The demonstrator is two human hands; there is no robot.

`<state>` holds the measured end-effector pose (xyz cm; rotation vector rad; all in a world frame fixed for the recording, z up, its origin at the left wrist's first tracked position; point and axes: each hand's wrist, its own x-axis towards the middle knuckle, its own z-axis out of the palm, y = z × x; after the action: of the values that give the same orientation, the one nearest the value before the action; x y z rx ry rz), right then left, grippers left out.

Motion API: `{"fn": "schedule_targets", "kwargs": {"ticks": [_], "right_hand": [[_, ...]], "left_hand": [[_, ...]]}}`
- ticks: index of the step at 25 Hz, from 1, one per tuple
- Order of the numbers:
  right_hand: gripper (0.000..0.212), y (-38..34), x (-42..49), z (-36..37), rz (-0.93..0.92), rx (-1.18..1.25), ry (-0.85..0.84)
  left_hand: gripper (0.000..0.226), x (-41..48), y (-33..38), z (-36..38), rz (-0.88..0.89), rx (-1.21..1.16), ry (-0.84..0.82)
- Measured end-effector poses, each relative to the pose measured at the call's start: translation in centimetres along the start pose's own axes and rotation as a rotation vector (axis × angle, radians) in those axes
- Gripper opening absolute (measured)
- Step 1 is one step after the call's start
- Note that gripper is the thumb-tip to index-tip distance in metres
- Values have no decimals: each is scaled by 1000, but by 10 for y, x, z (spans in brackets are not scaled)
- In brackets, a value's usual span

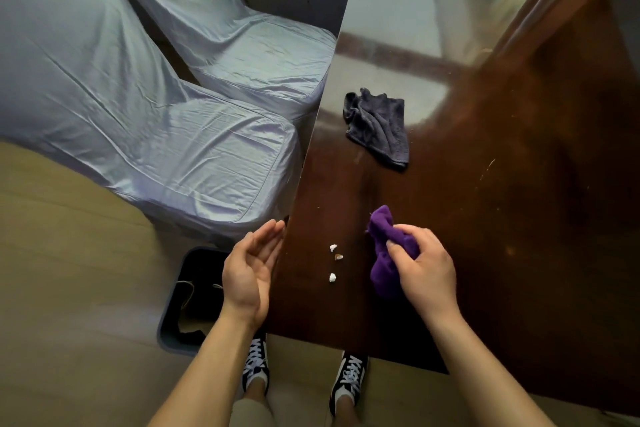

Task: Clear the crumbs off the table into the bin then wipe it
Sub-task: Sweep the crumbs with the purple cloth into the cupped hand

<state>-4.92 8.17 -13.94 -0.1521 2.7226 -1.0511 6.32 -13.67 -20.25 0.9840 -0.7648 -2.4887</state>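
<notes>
Three small crumbs, two white and one tan, lie on the dark glossy wooden table near its left edge. My right hand is shut on a bunched purple cloth resting on the table just right of the crumbs. My left hand is held open, palm up and cupped, against the table's left edge beside the crumbs. Below it on the floor stands a dark bin with a black liner.
A crumpled dark grey cloth lies farther back on the table. Two chairs in pale blue covers stand close against the table's left side. My feet in black-and-white sneakers are at the table's near edge.
</notes>
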Motion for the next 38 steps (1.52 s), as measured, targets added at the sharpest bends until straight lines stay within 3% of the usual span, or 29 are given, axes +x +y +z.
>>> {"fn": "schedule_targets", "kwargs": {"ticks": [6,8,11,16,20,24,29,34,38], "right_hand": [[28,-32,-18,34,-346,-109,-267],[25,-30,-19,27,-305,30,-207],[25,-8,-13,3,-39,205,-60],[18,21,-34,-15,204,63,34],[18,-5,-56,30,125,-2,46],[16,-52,-56,79,69,104,47],[15,-54,-45,70,23,228,114],[18,-21,-32,37,101,96,116],[19,-37,-45,61,-11,-46,29]], "left_hand": [[45,-2,2,0,-36,-58,21],[46,0,3,-4,-56,-129,36],[47,5,3,-12,-91,-224,51],[47,16,-3,-22,-145,-328,44],[47,20,-3,-24,-182,-341,2],[45,25,1,-16,-223,-290,12],[44,31,0,-14,-272,-251,16],[42,33,-3,-18,-311,-285,8],[43,32,-4,-19,-303,-297,28]]}}
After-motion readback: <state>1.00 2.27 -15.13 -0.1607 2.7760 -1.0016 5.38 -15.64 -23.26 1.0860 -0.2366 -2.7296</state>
